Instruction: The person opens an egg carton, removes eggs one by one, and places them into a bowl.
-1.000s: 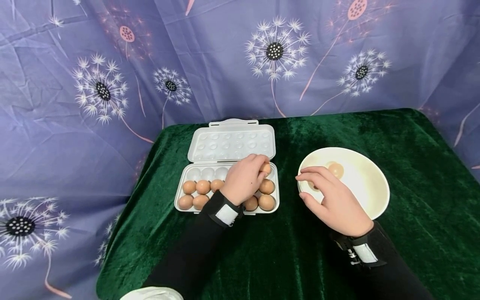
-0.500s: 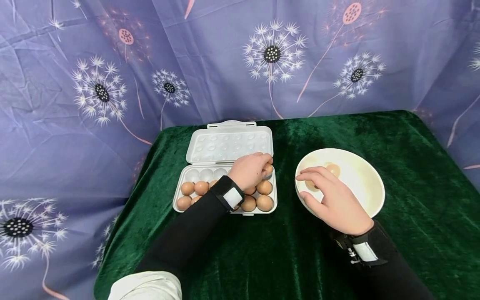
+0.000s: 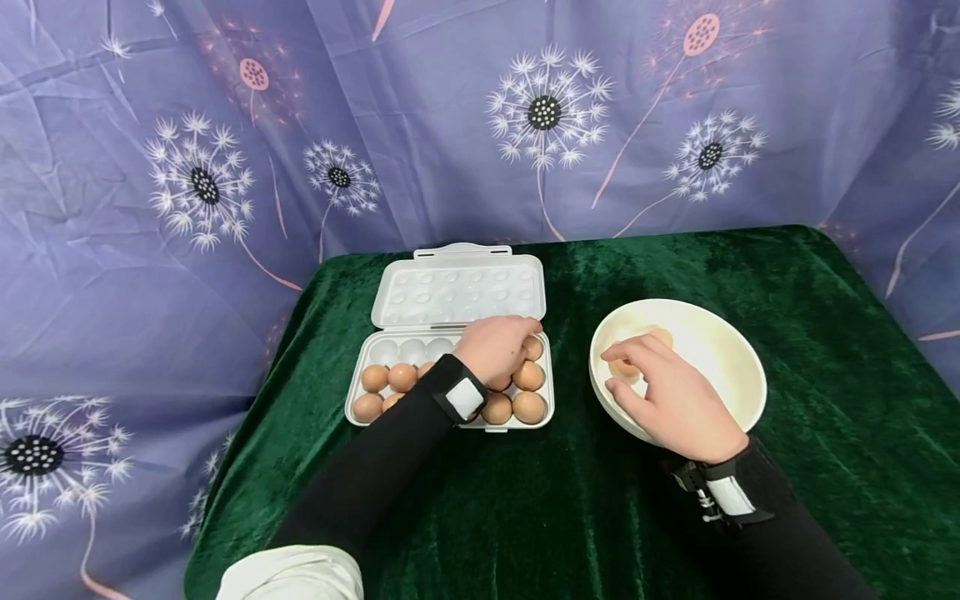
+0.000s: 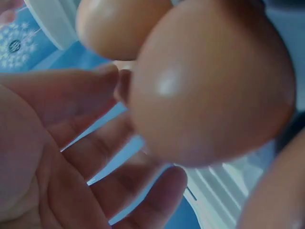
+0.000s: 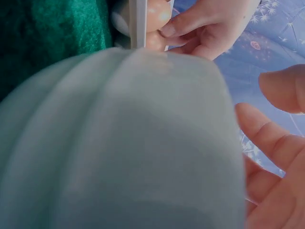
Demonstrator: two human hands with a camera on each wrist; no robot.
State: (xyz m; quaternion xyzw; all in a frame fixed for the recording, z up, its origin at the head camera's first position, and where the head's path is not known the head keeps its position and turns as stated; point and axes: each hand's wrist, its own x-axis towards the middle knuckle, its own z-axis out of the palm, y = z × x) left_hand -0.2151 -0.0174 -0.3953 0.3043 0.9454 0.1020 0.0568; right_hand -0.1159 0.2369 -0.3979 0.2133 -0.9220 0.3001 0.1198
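Note:
My left hand (image 3: pixel 493 348) reaches over the white egg carton (image 3: pixel 384 352), its fingertips at the brown egg (image 3: pixel 533 349) in the back right cup. That egg sits low in its cup. In the left wrist view the thumb (image 4: pixel 62 90) and spread fingers lie behind a large, near egg (image 4: pixel 209 86). Brown eggs fill the visible cups of the two front rows; my forearm hides part of them. My right hand (image 3: pixel 678 404) hovers over the near left rim of the cream bowl (image 3: pixel 723 358), fingers slightly bent, nothing in them. Two eggs (image 3: pixel 625 369) lie in the bowl, partly covered by the hand.
The carton's lid (image 3: pixel 459 292) lies folded back behind the cups. Several back-row cups at the left hold no egg. Green velvet cloth (image 3: pixel 525 508) covers the table, and a purple dandelion-print curtain (image 3: pixel 435 125) hangs behind it.
The egg at my left fingertips has come down into the back right cup, and those fingers have loosened around it. My right hand stays over the bowl, nearly still.

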